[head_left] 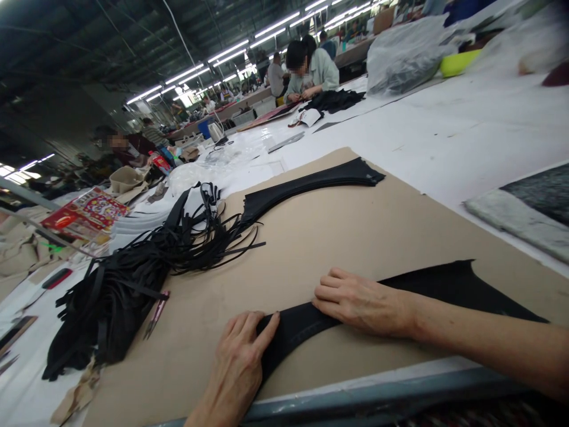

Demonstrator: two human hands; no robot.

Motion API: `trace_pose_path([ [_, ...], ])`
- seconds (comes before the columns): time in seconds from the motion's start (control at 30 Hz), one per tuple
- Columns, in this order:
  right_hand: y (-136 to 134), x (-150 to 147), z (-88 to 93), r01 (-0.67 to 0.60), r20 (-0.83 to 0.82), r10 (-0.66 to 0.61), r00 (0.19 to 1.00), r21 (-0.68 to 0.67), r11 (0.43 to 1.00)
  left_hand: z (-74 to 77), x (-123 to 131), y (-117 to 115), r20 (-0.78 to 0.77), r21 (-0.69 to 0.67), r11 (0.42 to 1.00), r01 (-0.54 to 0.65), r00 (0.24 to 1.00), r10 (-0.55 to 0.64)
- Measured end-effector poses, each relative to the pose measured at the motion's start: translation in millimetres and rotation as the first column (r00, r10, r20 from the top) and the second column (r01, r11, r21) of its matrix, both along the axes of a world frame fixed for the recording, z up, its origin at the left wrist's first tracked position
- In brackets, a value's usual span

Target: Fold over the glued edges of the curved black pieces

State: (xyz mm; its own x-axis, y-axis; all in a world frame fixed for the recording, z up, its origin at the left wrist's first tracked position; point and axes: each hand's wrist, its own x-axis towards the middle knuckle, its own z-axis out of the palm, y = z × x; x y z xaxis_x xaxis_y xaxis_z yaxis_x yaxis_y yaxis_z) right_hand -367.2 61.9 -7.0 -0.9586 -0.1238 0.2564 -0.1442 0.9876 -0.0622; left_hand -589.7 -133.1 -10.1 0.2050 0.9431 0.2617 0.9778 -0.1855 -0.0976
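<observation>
A curved black fabric piece (296, 326) lies along the front of a tan board. At its left end my left hand (237, 359) has its fingers bent and its thumb over the cloth, closed on the edge. My right hand (360, 302) rests across the narrow middle of the piece, fingers curled together at the upper edge; its thumb is hidden. The wide right end of the cloth shows beyond my forearm. Farther back is a stack of similar black pieces (311, 181), lying flat.
A heap of black strips (133, 290) covers the left side of the tan board (324, 243). Small pink thread snips (156, 317) lie beside it. Clear plastic bags (400, 59) stand at the back right. A co-worker (313, 74) bends over black cloth across the table.
</observation>
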Motion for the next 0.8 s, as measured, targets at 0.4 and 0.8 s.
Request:
trace_pose_path([
  [0.4,5.1,11.1,-0.8,0.014,-0.018,-0.014,1.0,0.037,0.999,8.7,47.3,37.6,0.263,-0.023,0.997,0.08,0.962,-0.071],
  [0.8,15.2,33.3,3.8,0.036,-0.005,-0.036,0.999,0.073,0.997,-8.7,64.9,47.9,0.304,-0.014,0.991,0.133,0.945,-0.122],
])
